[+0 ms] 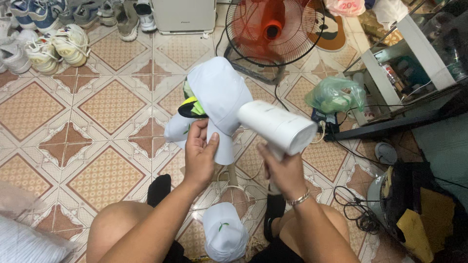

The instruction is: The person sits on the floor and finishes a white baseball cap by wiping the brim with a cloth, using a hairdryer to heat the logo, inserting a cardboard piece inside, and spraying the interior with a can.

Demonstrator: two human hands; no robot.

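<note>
To the left of the left hand (199, 155), open tiled floor (97, 112) is left free as far as the shoes (53, 46). Ahead of both hands the way is blocked by the red fan (270, 31). Right of the right hand (285, 170), passage is narrowed by a green bag (336, 95), a shelf (419, 53) and cables (356, 209)

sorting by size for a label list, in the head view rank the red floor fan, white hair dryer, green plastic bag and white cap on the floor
1. Red floor fan
2. White hair dryer, though it is nearer the camera
3. Green plastic bag and white cap on the floor: alike
</note>
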